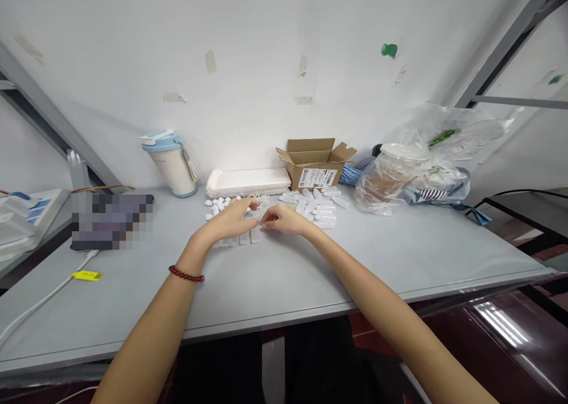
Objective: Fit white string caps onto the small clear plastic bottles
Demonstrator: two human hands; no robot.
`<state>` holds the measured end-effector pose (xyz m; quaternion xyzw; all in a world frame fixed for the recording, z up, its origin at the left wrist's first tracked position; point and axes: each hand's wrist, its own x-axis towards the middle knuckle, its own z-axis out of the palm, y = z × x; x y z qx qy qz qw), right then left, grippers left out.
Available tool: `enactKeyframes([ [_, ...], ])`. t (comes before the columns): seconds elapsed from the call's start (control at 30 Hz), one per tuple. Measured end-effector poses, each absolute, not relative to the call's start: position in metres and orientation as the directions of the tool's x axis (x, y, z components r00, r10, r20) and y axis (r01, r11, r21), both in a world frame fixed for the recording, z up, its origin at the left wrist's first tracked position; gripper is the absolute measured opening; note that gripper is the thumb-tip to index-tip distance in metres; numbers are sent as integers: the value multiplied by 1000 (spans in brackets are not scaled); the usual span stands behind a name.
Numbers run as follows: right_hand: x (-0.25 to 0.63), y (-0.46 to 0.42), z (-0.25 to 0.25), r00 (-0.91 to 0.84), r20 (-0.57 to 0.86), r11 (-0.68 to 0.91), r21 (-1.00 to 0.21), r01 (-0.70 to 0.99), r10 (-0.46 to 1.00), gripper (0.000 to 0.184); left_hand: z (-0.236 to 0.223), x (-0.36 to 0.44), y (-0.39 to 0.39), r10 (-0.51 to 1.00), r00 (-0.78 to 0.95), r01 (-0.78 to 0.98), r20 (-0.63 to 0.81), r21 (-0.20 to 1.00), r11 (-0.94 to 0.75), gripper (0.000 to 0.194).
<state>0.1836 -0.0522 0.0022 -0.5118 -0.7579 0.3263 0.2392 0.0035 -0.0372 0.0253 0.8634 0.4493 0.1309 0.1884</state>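
both hands at mid-table, fingertips nearly meeting. left hand (pixel 235 219): thumb and forefinger a bit apart, can't tell if it's gripping anything. right hand (pixel 286 219): fingers curled, thumb and forefinger narrow, can't tell what's between them. small clear containers (pixel 255 235) lie in a row at the near side of the left hand, partly hidden by it. white pieces (pixel 218 204) are scattered just beyond that hand; loose clear pieces (pixel 326 212) are right of the right hand. behind: stacked white trays (pixel 248 181) beside an open cardboard box (pixel 314 170), tumbler (pixel 173 166) to the left.
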Motion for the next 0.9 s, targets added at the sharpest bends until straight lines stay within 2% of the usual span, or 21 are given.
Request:
enactKeyframes([
  [0.1, 190, -47, 2, -331, 46, 256, -738, 624, 942, 10, 20, 5, -30, 860, 476, 741, 185, 441, -506, 35],
  [0.2, 197, -42, 0, -246, 116, 260, -662, 703, 962, 13, 10, 5, -20, 853, 439, 759, 284, 390, -521, 35],
  [0.3, 206, -39, -3, -119, 240, 221, -461, 860, 963, 22, -2, 7, -13, 829, 471, 773, 302, 311, -553, 38],
  [0.37, 210, -37, -5, -94, 298, 189, -308, 932, 950, 29, -10, 9, -11, 816, 501, 781, 289, 257, -570, 41],
  [0.43, 214, -37, -6, -120, 300, 183, -191, 964, 946, 33, -14, 12, -11, 809, 517, 789, 281, 210, -577, 43],
  [0.53, 215, -37, -7, -154, 246, 179, -82, 980, 957, 33, -16, 16, -14, 793, 538, 791, 285, 154, -592, 45],
  [0.67, 215, -37, -9, -157, 184, 166, -35, 985, 970, 30, -14, 19, -19, 771, 568, 776, 287, 126, -618, 42],
  [0.9, 214, -36, -10, -149, 181, 161, -53, 986, 972, 34, -14, 23, -21, 762, 578, 770, 292, 115, -628, 38],
])
